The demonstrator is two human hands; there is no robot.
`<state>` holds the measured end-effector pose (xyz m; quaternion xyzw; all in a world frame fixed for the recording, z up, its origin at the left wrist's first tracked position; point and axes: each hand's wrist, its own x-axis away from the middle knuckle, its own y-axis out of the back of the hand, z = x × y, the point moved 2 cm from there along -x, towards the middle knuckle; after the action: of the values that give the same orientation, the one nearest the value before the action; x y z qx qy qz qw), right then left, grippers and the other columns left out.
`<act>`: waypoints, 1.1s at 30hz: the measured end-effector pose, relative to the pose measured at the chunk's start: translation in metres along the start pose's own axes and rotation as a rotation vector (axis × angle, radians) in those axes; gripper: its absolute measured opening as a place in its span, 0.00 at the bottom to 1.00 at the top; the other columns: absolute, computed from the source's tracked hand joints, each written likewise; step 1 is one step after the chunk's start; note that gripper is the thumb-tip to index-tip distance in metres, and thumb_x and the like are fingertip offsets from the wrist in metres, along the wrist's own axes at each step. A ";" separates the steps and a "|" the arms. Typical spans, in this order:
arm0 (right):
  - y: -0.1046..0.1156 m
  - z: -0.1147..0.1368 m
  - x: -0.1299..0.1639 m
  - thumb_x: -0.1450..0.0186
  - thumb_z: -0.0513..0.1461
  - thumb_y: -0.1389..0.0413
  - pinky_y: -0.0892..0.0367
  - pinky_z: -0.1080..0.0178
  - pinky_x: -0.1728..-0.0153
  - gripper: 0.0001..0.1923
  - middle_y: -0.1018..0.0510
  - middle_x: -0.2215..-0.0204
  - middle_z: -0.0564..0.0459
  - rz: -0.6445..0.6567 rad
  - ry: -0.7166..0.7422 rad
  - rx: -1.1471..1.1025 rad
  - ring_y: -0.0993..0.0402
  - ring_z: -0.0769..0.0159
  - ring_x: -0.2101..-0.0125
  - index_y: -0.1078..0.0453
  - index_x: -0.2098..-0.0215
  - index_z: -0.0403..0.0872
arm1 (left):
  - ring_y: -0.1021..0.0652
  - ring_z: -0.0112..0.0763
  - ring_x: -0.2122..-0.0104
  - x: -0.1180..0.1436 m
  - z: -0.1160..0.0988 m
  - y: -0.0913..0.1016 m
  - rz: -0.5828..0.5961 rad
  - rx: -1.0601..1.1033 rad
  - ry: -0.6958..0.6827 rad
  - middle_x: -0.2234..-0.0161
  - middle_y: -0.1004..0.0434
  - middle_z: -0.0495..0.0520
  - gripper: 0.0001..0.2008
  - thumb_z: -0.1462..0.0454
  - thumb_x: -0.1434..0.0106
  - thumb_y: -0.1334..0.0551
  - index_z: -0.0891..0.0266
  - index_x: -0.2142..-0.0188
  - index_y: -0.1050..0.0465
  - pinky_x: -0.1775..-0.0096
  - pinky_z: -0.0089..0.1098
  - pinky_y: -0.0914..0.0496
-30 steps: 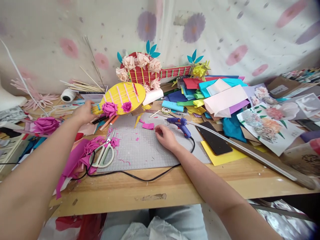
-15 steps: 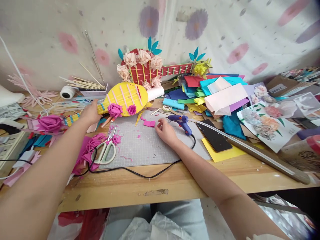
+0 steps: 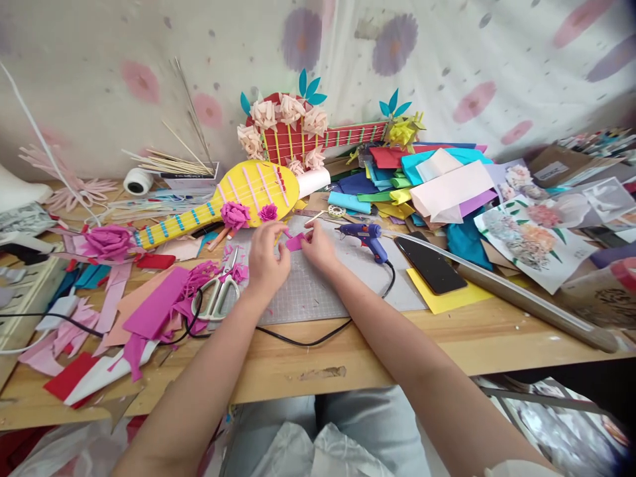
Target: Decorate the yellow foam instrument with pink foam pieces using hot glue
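Over mat [image 3: 318, 291] near table's far edge: pink scrap [image 3: 295, 242] pinched between left hand [image 3: 267, 260] and right hand [image 3: 319, 248], fingertips clamped on scrap.

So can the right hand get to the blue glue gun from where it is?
Probably yes. The right hand pinches the pink paper piece; the blue glue gun lies just to its right on the grey cutting mat, nothing between them.

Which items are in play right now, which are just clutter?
In hand: small pink paper piece, pinched by left hand and right hand, over grey cutting mat.

Lying about: blue glue gun, white-handled scissors, yellow paper guitar, black phone.
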<state>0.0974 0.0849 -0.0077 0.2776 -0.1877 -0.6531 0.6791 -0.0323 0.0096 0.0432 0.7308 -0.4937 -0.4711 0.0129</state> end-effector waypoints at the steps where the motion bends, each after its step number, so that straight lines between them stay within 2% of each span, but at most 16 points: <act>1: -0.001 -0.005 0.001 0.44 0.34 0.50 0.33 0.59 0.65 0.16 0.28 0.71 0.55 0.007 0.001 -0.110 0.28 0.64 0.69 0.43 0.57 0.48 | 0.29 0.35 0.51 0.008 0.005 -0.009 0.009 0.069 0.054 0.55 0.30 0.57 0.16 0.73 0.46 0.47 0.59 0.58 0.35 0.49 0.39 0.32; 4: -0.003 -0.015 0.003 0.47 0.36 0.47 0.35 0.65 0.72 0.17 0.33 0.76 0.62 0.119 -0.021 -0.452 0.33 0.71 0.77 0.44 0.60 0.49 | 0.29 0.35 0.51 0.018 0.026 -0.027 0.002 0.309 0.296 0.54 0.31 0.58 0.16 0.70 0.48 0.42 0.59 0.58 0.36 0.47 0.40 0.34; 6: -0.003 -0.018 0.004 0.49 0.37 0.45 0.36 0.66 0.74 0.18 0.34 0.77 0.63 0.192 -0.020 -0.608 0.35 0.72 0.78 0.44 0.60 0.50 | 0.28 0.34 0.50 0.018 0.036 -0.033 0.022 0.525 0.495 0.54 0.30 0.57 0.17 0.68 0.50 0.38 0.59 0.59 0.37 0.46 0.39 0.35; 9: 0.001 -0.015 0.008 0.50 0.37 0.44 0.36 0.67 0.74 0.19 0.32 0.77 0.63 0.246 0.037 -0.715 0.34 0.73 0.77 0.44 0.60 0.50 | 0.24 0.33 0.56 0.016 0.038 -0.040 0.128 0.799 0.746 0.58 0.26 0.55 0.18 0.64 0.51 0.34 0.59 0.61 0.35 0.52 0.37 0.31; 12: 0.003 -0.009 0.012 0.50 0.37 0.42 0.37 0.67 0.73 0.20 0.31 0.77 0.62 0.305 0.089 -0.740 0.34 0.73 0.76 0.43 0.61 0.50 | 0.23 0.29 0.67 0.016 0.032 -0.042 0.163 0.884 0.880 0.67 0.24 0.52 0.18 0.62 0.54 0.31 0.61 0.64 0.33 0.61 0.33 0.29; 17: 0.002 -0.006 0.014 0.49 0.38 0.42 0.36 0.66 0.72 0.20 0.31 0.76 0.62 0.327 0.114 -0.738 0.32 0.72 0.76 0.42 0.60 0.50 | 0.25 0.26 0.75 0.017 0.033 -0.042 0.122 0.856 0.906 0.75 0.25 0.49 0.19 0.63 0.59 0.28 0.63 0.69 0.32 0.68 0.30 0.29; 24: -0.003 -0.010 0.012 0.51 0.37 0.42 0.35 0.65 0.68 0.20 0.30 0.75 0.62 0.258 0.098 -0.758 0.31 0.71 0.74 0.43 0.61 0.50 | 0.26 0.25 0.79 0.019 0.037 -0.037 0.078 0.808 0.884 0.78 0.26 0.46 0.20 0.62 0.61 0.28 0.63 0.69 0.32 0.73 0.27 0.31; 27: -0.002 -0.009 0.013 0.51 0.37 0.42 0.35 0.65 0.68 0.20 0.30 0.76 0.61 0.258 0.109 -0.762 0.31 0.71 0.74 0.42 0.61 0.50 | 0.26 0.26 0.77 0.017 0.037 -0.035 0.182 0.825 0.891 0.76 0.25 0.49 0.21 0.60 0.63 0.27 0.64 0.69 0.28 0.72 0.29 0.30; 30: -0.001 -0.006 0.015 0.50 0.37 0.42 0.34 0.64 0.67 0.19 0.30 0.76 0.60 0.305 0.137 -0.745 0.31 0.71 0.74 0.41 0.62 0.49 | 0.27 0.25 0.77 0.017 0.037 -0.034 0.297 0.809 0.862 0.76 0.25 0.50 0.19 0.56 0.64 0.27 0.65 0.74 0.26 0.73 0.28 0.31; 33: 0.000 -0.006 0.015 0.49 0.37 0.42 0.33 0.63 0.65 0.17 0.29 0.74 0.59 0.328 0.160 -0.717 0.30 0.69 0.72 0.40 0.62 0.49 | 0.30 0.23 0.80 0.016 0.038 -0.031 0.272 0.764 0.825 0.80 0.27 0.49 0.18 0.56 0.63 0.27 0.65 0.77 0.27 0.76 0.25 0.35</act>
<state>0.1019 0.0705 -0.0138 0.0395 0.0637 -0.5364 0.8406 -0.0358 0.0310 -0.0039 0.7369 -0.6723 0.0705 0.0000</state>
